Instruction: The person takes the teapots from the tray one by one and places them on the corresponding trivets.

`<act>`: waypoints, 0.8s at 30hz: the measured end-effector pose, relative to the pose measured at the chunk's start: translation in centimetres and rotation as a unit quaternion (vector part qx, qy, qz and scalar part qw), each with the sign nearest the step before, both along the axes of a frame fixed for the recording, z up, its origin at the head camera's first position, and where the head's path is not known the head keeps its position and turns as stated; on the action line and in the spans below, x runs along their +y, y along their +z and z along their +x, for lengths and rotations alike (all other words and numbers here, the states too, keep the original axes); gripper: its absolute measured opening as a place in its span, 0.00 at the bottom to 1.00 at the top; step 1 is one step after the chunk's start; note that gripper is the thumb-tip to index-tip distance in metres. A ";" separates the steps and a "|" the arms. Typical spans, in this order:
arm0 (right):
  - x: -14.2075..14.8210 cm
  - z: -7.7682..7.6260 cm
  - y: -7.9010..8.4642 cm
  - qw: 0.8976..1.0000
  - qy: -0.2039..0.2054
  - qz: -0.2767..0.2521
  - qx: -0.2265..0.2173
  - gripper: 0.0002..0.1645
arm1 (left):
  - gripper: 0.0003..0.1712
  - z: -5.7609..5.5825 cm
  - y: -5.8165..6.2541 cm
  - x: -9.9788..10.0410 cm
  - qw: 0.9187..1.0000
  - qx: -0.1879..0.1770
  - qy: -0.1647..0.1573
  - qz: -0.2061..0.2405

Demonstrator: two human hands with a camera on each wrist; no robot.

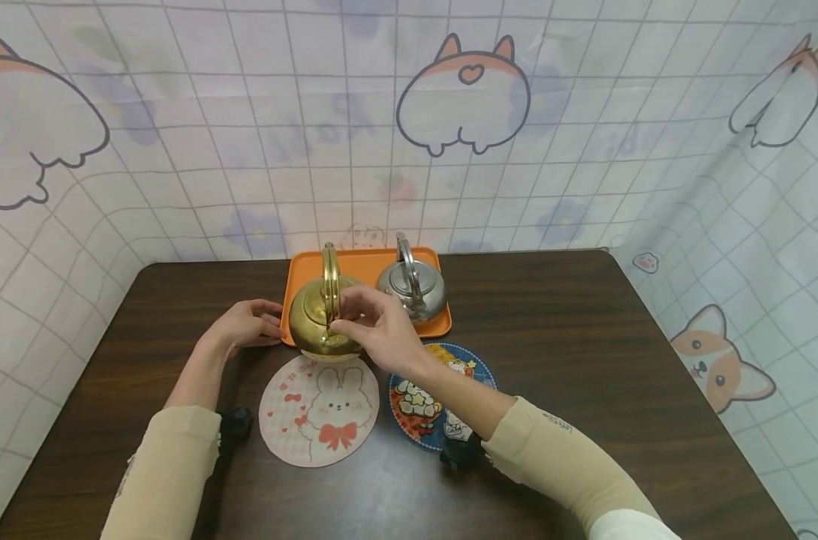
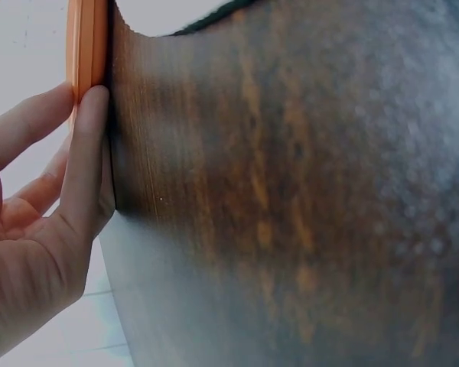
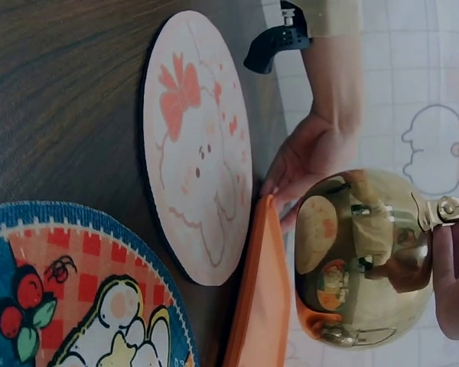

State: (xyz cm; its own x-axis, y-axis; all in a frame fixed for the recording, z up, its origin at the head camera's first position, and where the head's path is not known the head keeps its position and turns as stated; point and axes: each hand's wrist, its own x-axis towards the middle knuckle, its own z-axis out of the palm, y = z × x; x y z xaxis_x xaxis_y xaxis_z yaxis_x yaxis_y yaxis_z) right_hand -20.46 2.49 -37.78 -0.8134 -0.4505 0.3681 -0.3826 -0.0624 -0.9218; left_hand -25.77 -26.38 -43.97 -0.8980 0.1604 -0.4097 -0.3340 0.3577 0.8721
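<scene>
A shiny gold kettle (image 1: 312, 319) overlaps the front left of an orange tray (image 1: 368, 259); in the right wrist view a narrow gap shows between its base and the tray. My right hand (image 1: 382, 326) holds its upright handle near the front end, thumb and fingers at the bar. At the tray's left front rim, my left hand (image 1: 243, 324) pinches the edge; the left wrist view shows fingertips (image 2: 94, 103) right on the orange rim. A silver kettle (image 1: 425, 289) stands on the tray's right half, handle up.
Nearer on the dark wooden table (image 1: 551, 322) lie a pink round rabbit mat (image 1: 317, 420) and a blue-edged round cartoon mat (image 1: 412, 405), partly under my right forearm. A patterned cloth wall (image 1: 314, 150) rises behind the table.
</scene>
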 end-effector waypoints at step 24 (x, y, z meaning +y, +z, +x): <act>1.8 1.9 -0.3 1.000 -0.020 -0.009 -0.016 0.12 | 0.37 0.1 -0.1 0.2 1.000 0.002 0.012 0.017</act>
